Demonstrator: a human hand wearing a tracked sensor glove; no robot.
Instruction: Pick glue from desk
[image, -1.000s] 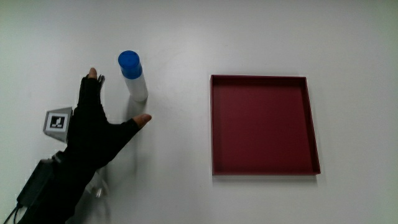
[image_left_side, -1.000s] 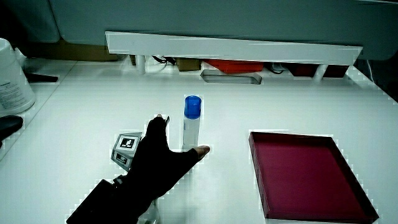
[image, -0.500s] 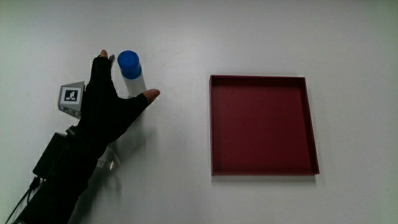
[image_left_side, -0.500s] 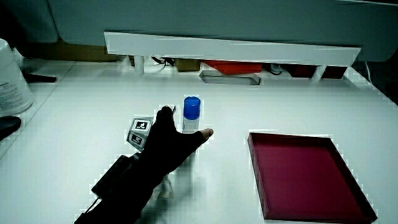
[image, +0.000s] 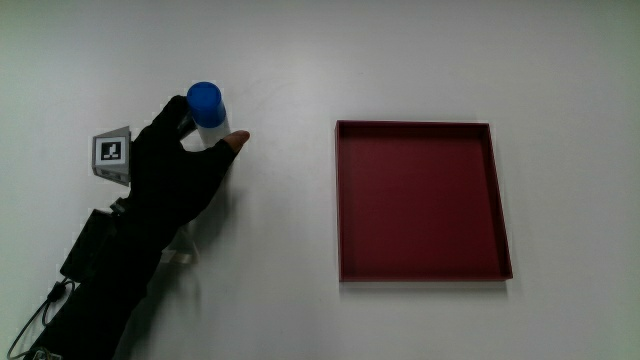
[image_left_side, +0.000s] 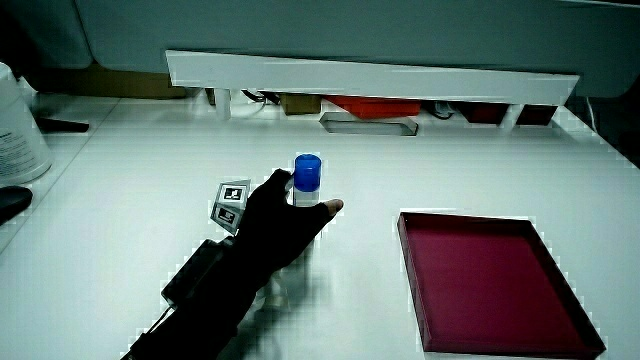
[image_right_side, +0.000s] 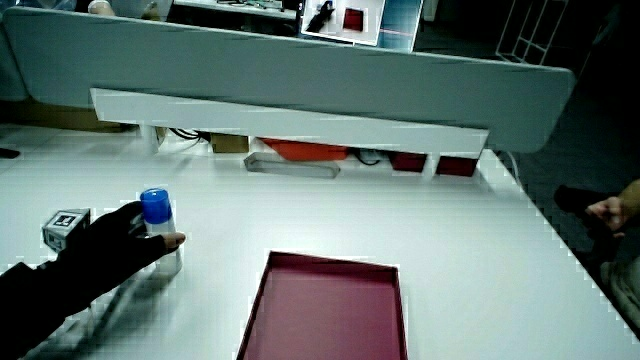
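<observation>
- The glue (image: 208, 108) is a pale stick with a blue cap. It stands upright on the white surface (image: 280, 60), well apart from the red tray (image: 340, 200).
- The hand (image: 175, 175) is at the glue, on the side nearer the person, with its forearm running back toward the person.
- The grip is closed around the stick just below the cap. The fingers (image: 172, 118) curl round the side away from the tray, and the thumb (image: 236, 141) presses on the tray side.
- Both side views agree: the blue cap of the glue (image_left_side: 307, 178) stands clear above the hand (image_left_side: 275, 225), and the body is mostly covered by the glove.
- In a side view the foot of the glue (image_right_side: 157, 215) seems to rest on the surface, just past the hand (image_right_side: 105, 250), so it does not look lifted.
- The patterned cube (image: 112, 152) sits on the back of the hand, on the side away from the tray.
- Step in hand, as a judgement: the grasp is being settled and the lift has not begun.
- The next move calls for a firm squeeze and a straight rise, with the stick kept upright so it does not slip or tip out of the grip.
- The hold is high on a tall, narrow stick, so the foot could swing if the lift is jerky.
- The tray is empty and plays no part in this task.
- A low partition (image_left_side: 370, 75) stands farther from the person than the glue.
</observation>
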